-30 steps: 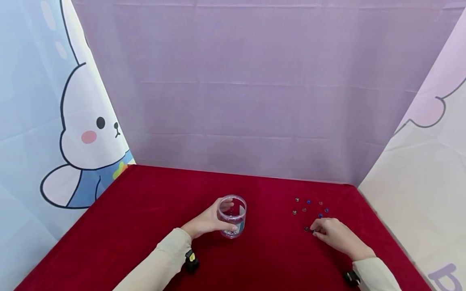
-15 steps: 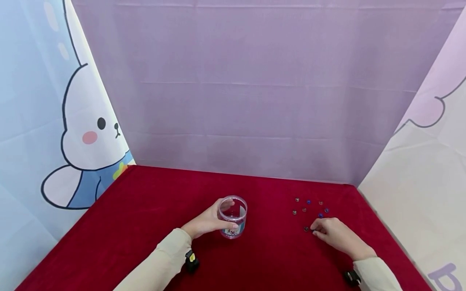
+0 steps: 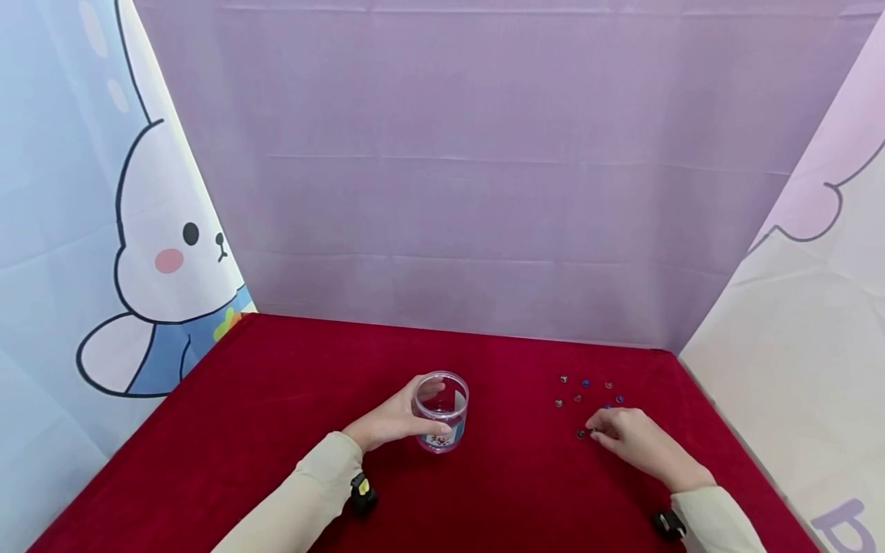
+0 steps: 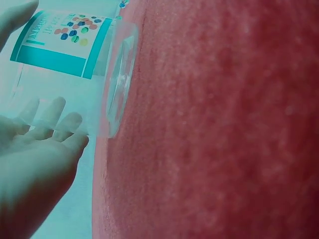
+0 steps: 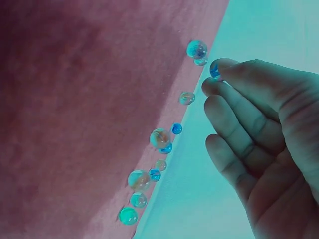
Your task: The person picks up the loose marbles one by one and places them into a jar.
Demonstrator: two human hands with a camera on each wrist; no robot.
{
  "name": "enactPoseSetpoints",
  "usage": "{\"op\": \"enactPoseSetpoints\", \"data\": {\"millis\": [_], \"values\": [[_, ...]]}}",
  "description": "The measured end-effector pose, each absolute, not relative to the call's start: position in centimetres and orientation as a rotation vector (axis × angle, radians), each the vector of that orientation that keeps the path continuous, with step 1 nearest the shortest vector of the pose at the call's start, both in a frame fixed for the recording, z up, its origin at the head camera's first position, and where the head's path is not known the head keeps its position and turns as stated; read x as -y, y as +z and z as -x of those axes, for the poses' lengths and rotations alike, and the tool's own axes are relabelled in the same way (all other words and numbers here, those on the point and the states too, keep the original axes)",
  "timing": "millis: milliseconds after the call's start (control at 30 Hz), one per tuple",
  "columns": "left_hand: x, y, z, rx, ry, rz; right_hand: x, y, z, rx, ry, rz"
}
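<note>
My left hand [image 3: 397, 418] grips a clear plastic jar [image 3: 452, 411], its fingers behind and thumb across the front. The jar stands upright and has no lid. In the left wrist view, its label [image 4: 65, 42] shows colourful round beads and a teal band. Thumb and forefinger of my right hand [image 3: 639, 445] pinch a small blue glass marble [image 5: 215, 70]. The other fingers of that hand are loosely bent. Several glass marbles [image 5: 160, 138], some clear with coloured swirls and some blue, lie on the cloth beside it. One dark marble [image 3: 580, 435] is just left of its fingertips.
Dark red cloth [image 3: 484, 491] covers the table. A lilac curtain [image 3: 442, 192] closes off the back. At the left hangs a blue sheet with a cartoon rabbit [image 3: 180, 230], at the right a pale printed sheet [image 3: 816, 330].
The right hand has shifted slightly up and left in the head view, with the marble at its fingertips. My left hand and the jar are practically where they were.
</note>
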State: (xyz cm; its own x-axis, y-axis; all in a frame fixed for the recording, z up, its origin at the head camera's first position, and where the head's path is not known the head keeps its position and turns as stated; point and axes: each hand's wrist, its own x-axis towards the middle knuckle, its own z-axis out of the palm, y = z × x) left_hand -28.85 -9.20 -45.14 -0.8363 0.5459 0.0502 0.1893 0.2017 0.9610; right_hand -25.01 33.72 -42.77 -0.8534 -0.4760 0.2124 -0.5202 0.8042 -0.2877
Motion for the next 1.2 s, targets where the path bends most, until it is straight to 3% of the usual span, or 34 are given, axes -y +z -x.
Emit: {"op": "enactPoseSetpoints", "data": {"millis": [1200], "values": [[8.9,-45.1,29.0,-2.191,1.663,-0.670,-30.6,-41.8,26.7,2.653,0.733,-0.905]]}}
